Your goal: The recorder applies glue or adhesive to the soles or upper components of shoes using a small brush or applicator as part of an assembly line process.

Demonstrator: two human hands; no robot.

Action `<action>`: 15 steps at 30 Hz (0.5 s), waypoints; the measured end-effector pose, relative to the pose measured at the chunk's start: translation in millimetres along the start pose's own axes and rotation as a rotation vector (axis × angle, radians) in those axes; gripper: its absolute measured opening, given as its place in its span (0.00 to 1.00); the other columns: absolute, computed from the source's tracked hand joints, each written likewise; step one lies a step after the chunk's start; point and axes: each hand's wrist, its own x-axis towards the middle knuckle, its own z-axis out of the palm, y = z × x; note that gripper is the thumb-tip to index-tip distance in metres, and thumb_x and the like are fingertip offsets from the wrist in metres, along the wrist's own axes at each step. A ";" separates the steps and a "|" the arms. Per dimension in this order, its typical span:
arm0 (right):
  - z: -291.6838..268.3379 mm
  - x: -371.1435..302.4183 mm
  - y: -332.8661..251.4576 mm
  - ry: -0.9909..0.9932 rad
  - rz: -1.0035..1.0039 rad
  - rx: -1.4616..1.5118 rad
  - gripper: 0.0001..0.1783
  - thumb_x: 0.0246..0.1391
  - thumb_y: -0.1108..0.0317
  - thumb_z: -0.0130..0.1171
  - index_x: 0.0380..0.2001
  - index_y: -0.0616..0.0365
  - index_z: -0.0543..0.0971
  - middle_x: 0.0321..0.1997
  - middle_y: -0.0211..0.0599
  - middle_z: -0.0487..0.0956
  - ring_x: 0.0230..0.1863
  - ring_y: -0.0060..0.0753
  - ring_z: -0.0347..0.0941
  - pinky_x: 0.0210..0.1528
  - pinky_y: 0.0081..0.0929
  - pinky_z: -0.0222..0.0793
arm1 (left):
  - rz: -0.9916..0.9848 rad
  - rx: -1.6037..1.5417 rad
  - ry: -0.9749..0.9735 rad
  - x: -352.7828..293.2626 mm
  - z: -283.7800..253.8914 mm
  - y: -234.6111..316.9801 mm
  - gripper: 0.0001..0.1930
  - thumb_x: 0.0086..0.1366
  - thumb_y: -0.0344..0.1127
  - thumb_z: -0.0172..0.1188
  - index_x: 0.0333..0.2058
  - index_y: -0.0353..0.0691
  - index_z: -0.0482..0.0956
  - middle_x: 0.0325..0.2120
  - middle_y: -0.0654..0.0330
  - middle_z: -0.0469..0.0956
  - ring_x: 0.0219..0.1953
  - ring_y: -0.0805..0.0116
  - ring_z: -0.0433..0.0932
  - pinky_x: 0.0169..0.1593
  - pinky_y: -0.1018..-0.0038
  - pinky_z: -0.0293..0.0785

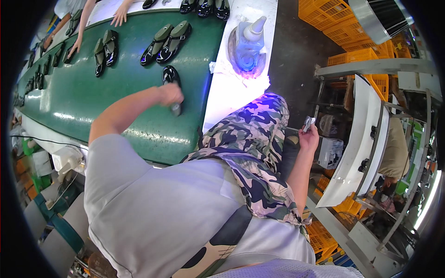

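Note:
My left hand [171,95], slightly blurred, is closed over the middle of a glossy black shoe [170,74] at the near right part of the green table top. The shoe's toe points away from me, and its pale heel end shows below the hand. Well off to the right, my right hand [309,138] is raised beside my camouflage apron, its fingers pinching a small whitish-grey piece [308,123] that I cannot name. Just beyond the left hand lie a pair of black strap shoes [166,44] and another black pair [106,51].
The green conveyor surface [92,104] carries more shoes at its far left. On the white ledge [227,99] stands a bluish container with a white nozzle [250,44]. Co-workers' hands [120,15] reach in from the far side. Orange crates [324,18] and a metal rack [371,67] are on the right.

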 end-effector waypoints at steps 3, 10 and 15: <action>0.7 10.1 4.8 -0.015 0.016 0.001 0.06 0.57 0.63 0.63 0.36 0.49 0.78 0.35 0.30 0.79 0.36 0.33 0.76 0.35 0.36 0.68 | 0.195 0.010 0.082 -63.9 15.2 37.6 0.25 0.42 0.33 0.70 0.44 0.44 0.81 0.53 0.52 0.74 0.60 0.48 0.68 0.59 0.54 0.68; 25.7 14.5 11.8 0.059 0.029 0.029 0.06 0.57 0.61 0.63 0.35 0.48 0.78 0.31 0.28 0.78 0.32 0.31 0.75 0.32 0.31 0.65 | -0.883 -0.464 0.724 -26.7 53.7 82.6 0.60 0.38 0.44 0.79 0.67 0.36 0.50 0.69 0.47 0.50 0.68 0.49 0.58 0.66 0.59 0.63; 19.6 10.3 4.6 0.085 -0.023 -0.012 0.08 0.56 0.61 0.64 0.36 0.49 0.78 0.31 0.29 0.79 0.32 0.30 0.75 0.33 0.31 0.66 | -1.160 -0.818 0.057 -23.9 33.1 41.2 0.39 0.39 0.45 0.80 0.50 0.32 0.76 0.46 0.44 0.79 0.47 0.48 0.81 0.53 0.59 0.77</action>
